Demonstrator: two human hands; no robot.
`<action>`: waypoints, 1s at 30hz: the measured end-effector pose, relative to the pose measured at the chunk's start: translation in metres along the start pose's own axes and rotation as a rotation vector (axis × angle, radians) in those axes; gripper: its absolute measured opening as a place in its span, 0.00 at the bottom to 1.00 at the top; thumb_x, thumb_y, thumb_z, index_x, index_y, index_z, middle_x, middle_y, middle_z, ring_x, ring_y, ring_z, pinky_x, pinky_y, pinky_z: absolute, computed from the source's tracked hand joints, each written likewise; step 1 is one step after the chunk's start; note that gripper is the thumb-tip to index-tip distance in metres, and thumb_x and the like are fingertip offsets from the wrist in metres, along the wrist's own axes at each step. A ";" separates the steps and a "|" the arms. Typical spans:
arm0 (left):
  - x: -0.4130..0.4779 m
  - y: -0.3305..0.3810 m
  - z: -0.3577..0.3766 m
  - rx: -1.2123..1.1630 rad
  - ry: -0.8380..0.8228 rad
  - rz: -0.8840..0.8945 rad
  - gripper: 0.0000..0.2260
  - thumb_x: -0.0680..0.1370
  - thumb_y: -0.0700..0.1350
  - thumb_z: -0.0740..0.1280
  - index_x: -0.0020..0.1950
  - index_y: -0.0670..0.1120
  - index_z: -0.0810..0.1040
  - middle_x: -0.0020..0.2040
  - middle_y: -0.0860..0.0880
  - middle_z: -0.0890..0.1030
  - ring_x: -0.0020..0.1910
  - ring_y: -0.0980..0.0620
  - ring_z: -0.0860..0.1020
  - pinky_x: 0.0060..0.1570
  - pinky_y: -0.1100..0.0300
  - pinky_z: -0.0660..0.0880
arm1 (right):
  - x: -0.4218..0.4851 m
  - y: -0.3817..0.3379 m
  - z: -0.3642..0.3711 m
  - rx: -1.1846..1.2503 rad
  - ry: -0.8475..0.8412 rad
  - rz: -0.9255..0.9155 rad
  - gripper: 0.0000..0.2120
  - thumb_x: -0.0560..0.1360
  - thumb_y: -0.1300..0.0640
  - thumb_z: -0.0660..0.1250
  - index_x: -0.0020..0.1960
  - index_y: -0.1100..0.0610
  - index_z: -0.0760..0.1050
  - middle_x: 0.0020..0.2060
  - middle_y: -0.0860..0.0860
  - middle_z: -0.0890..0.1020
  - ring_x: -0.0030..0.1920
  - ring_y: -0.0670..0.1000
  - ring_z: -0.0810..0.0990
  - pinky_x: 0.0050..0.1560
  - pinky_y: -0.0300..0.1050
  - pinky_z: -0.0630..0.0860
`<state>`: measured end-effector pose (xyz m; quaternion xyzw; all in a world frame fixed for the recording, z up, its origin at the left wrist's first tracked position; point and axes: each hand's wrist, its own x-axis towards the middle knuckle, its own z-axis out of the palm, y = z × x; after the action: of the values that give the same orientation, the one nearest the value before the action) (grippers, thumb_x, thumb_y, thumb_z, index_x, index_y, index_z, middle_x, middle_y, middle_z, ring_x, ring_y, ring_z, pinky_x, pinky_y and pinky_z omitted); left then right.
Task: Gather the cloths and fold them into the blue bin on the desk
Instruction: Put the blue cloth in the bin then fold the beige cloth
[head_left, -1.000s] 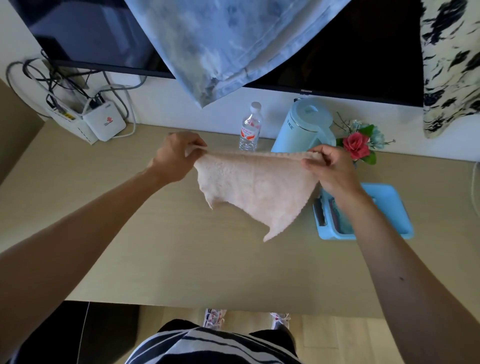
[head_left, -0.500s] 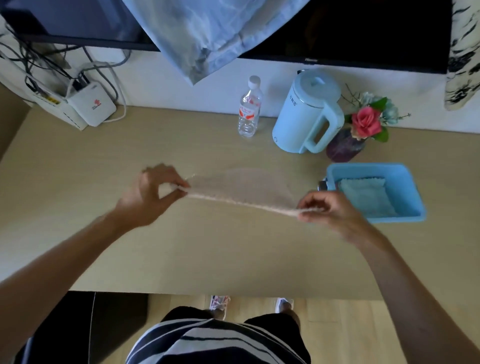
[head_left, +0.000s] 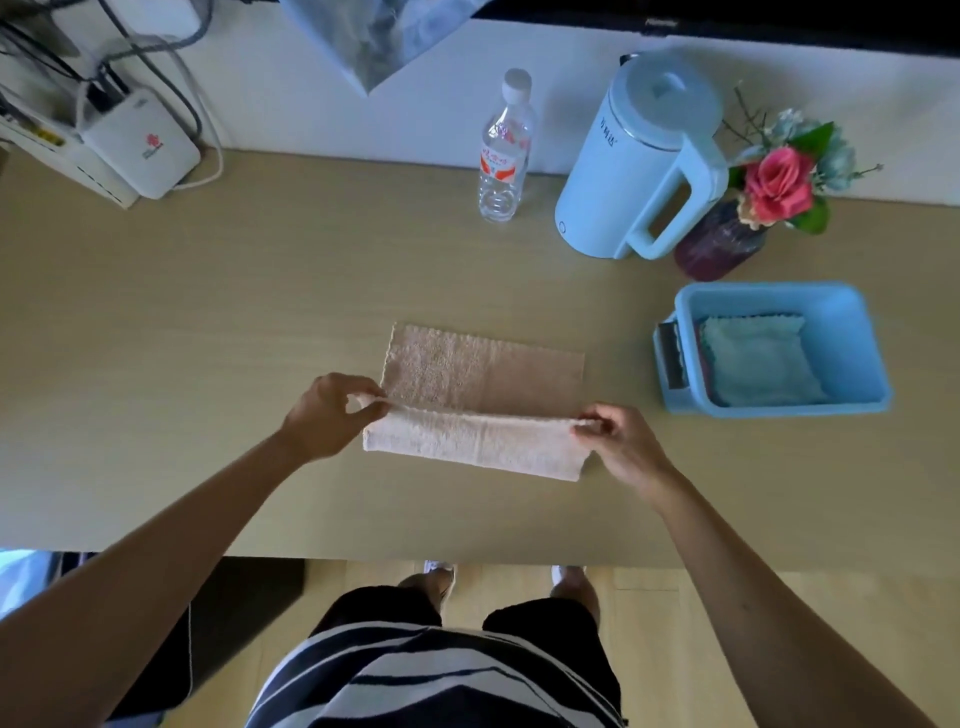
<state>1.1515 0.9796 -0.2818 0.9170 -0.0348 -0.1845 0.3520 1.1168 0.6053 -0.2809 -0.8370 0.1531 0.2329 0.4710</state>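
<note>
Counter (head_left: 208, 338) edge runs nearest, with bare surface between it and the pink cloth (head_left: 483, 374), and more bare surface to the left. The cloth lies flat mid-counter, its near part doubled over. The left hand (head_left: 332, 410) pinches one end of the turned edge and the right hand (head_left: 623, 441) the other. Half a second ago the cloth was stretched in the air between them. To the right, well apart, the blue bin (head_left: 852, 353) holds a folded green cloth (head_left: 753, 364). A dark thing against the bin's left wall is unclear. Beyond stand a bottle (head_left: 504, 156) and a kettle (head_left: 639, 156). A hanging sheet (head_left: 374, 36) is cut off above.
</note>
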 end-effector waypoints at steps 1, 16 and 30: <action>0.008 0.002 0.000 -0.016 0.021 -0.007 0.03 0.76 0.45 0.73 0.47 0.48 0.85 0.39 0.57 0.82 0.39 0.65 0.77 0.41 0.63 0.70 | 0.006 -0.001 -0.001 0.006 0.024 0.000 0.07 0.74 0.61 0.73 0.49 0.64 0.80 0.38 0.53 0.80 0.39 0.49 0.76 0.39 0.40 0.69; 0.103 0.011 0.015 0.020 0.157 -0.052 0.04 0.77 0.40 0.71 0.49 0.40 0.84 0.40 0.48 0.82 0.40 0.49 0.79 0.38 0.62 0.73 | 0.091 -0.018 -0.005 -0.170 0.187 0.001 0.08 0.76 0.59 0.68 0.54 0.59 0.80 0.39 0.49 0.80 0.39 0.48 0.77 0.38 0.38 0.71; 0.045 0.025 0.115 0.609 -0.017 0.173 0.32 0.78 0.56 0.66 0.79 0.47 0.62 0.78 0.42 0.63 0.73 0.39 0.65 0.67 0.43 0.69 | 0.072 -0.001 0.062 -0.703 0.108 -0.420 0.27 0.69 0.50 0.76 0.65 0.53 0.74 0.61 0.52 0.73 0.62 0.56 0.73 0.62 0.54 0.73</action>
<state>1.1538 0.8798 -0.3581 0.9723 -0.1693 -0.1424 0.0751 1.1631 0.6560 -0.3469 -0.9709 -0.0853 0.1255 0.1850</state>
